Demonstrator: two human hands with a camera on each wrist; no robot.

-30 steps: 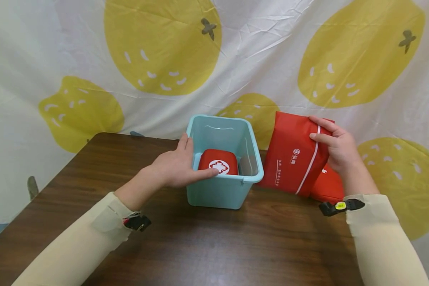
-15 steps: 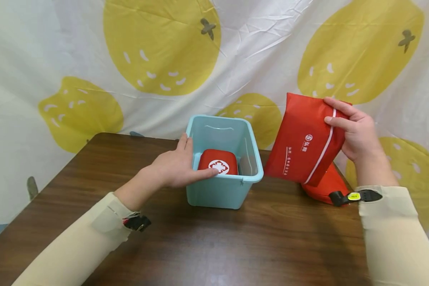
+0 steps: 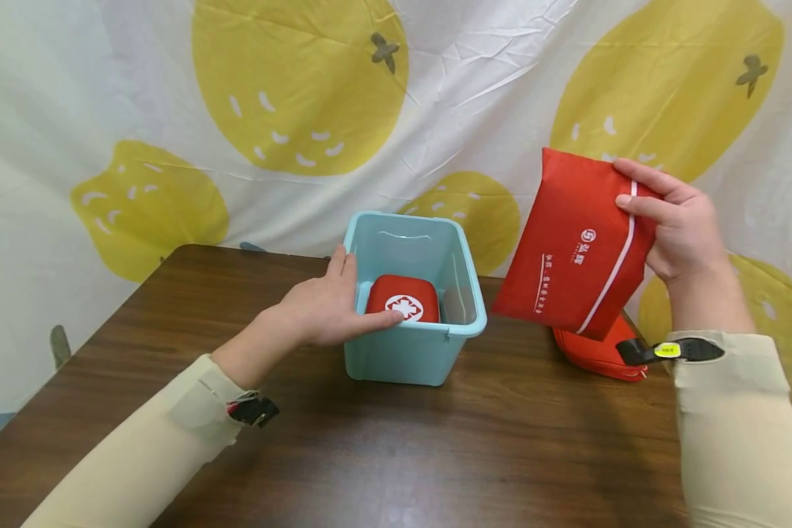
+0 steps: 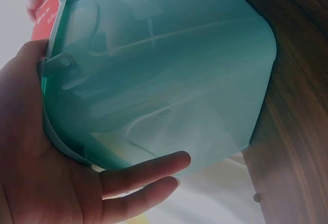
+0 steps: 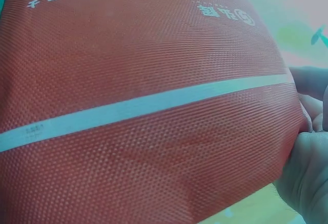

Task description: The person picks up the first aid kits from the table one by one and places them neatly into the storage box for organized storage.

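One pouch (image 3: 576,246) gripped in the right hand (image 3: 686,229), left hand (image 3: 320,309) touching one bin (image 3: 396,361), fingers straight — one case (image 3: 388,293) in the bin, another case (image 3: 590,350) on the desk (image 3: 396,447).

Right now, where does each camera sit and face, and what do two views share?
On head: faces forward, down at the bin; left hand, right hand and sleeves show.
On left wrist: faces the bin's side; left hand shows.
On right wrist: faces the held pouch; right hand partly shows.
Head and left wrist share the bin.

Tabletop case (image 3: 594,356) partly behind pouch (image 3: 576,246)
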